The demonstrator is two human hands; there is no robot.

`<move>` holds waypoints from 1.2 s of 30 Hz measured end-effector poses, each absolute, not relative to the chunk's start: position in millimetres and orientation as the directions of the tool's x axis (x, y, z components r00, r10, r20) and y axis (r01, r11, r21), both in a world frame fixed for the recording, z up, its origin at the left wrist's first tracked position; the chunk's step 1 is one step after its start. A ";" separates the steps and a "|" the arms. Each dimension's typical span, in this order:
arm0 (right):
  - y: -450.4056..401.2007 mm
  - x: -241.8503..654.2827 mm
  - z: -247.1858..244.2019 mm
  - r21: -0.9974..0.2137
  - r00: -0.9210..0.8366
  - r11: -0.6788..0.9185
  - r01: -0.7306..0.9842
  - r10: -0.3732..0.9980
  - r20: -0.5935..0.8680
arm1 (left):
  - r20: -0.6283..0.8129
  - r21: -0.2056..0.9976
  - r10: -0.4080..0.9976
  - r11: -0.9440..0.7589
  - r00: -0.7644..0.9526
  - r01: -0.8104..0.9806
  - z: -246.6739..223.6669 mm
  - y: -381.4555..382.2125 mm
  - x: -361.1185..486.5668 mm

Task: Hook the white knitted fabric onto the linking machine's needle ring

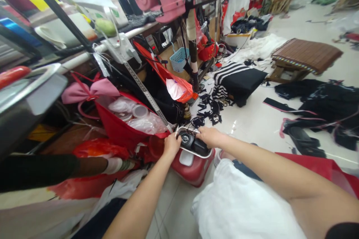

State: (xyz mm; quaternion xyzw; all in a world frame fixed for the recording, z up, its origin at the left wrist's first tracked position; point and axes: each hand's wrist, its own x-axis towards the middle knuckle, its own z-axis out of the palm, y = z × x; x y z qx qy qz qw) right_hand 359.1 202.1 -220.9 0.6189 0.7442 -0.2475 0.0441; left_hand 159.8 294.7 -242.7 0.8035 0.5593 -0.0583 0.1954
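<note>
L hand (172, 144) & R hand (209, 137) both gripped rim of white-edged tray (198, 154), one each side. Blk device w/ round dial (185, 138) lay in tray, above red box (190, 173); tray–box contact unclear. Blk scraps (210, 110) on floor (244, 127) nearby.

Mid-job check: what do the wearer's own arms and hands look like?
The left hand and right hand wear no gloves. Both forearms are free of sleeves, and no watch or bracelet can be seen. A black patch at the bottom-right corner may be the right sleeve's edge.
</note>
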 end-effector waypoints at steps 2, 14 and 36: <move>201.1 353.3 -225.0 -0.285 -0.235 0.138 0.948 0.911 -0.339 | -0.322 0.268 0.870 -0.294 0.373 0.917 -243.0 295.7 157.8; 216.6 382.4 -218.0 -0.535 -0.395 0.219 0.816 0.887 -0.239 | -0.387 0.313 0.865 -0.204 0.321 0.928 -243.7 307.2 148.1; 215.3 406.7 -237.0 -0.709 -0.283 0.007 0.705 0.920 -0.272 | -0.434 0.240 0.762 -0.415 0.480 0.877 -237.9 293.7 165.4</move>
